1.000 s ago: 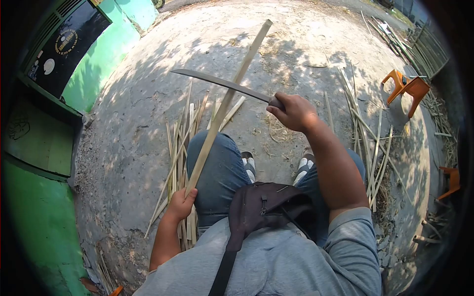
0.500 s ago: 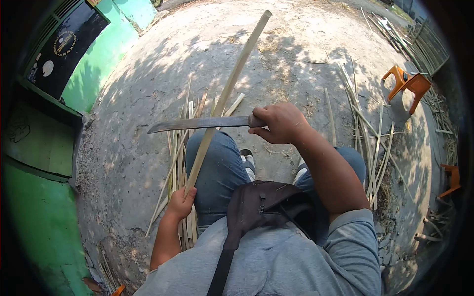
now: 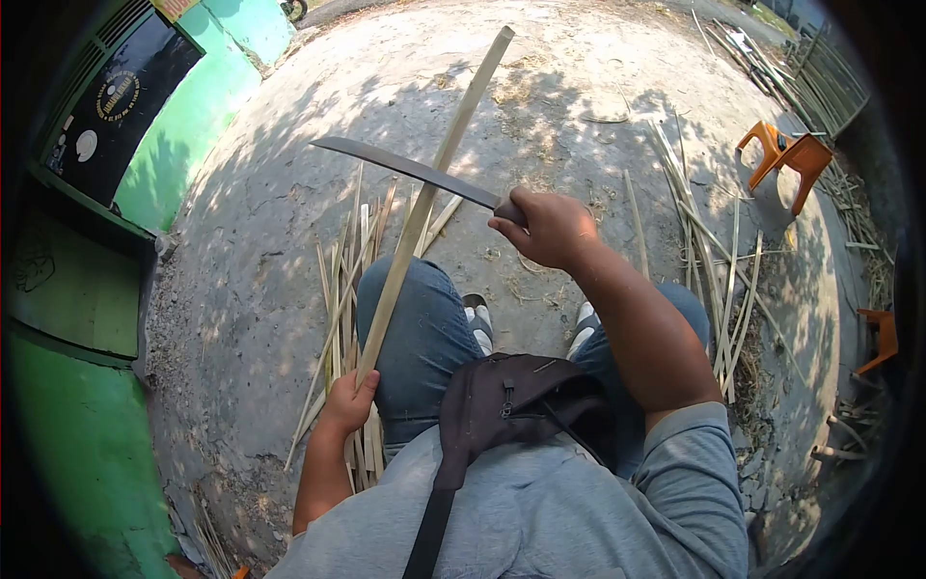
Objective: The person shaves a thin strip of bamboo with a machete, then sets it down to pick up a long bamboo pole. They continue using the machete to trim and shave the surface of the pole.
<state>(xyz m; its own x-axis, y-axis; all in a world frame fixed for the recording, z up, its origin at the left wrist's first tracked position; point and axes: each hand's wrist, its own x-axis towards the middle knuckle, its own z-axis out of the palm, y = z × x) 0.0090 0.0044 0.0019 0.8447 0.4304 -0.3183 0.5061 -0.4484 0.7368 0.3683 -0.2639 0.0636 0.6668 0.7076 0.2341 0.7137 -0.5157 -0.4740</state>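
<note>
Outdoors, I see dappled ground (image 3: 241, 299) beneath one strip (image 3: 396, 275) the left hand (image 3: 349, 401) clasps. The right hand (image 3: 556, 230) clenches one machete (image 3: 463, 188) across it.

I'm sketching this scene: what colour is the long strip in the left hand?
Pale yellowish tan; the strip shows best in the head view.
</note>
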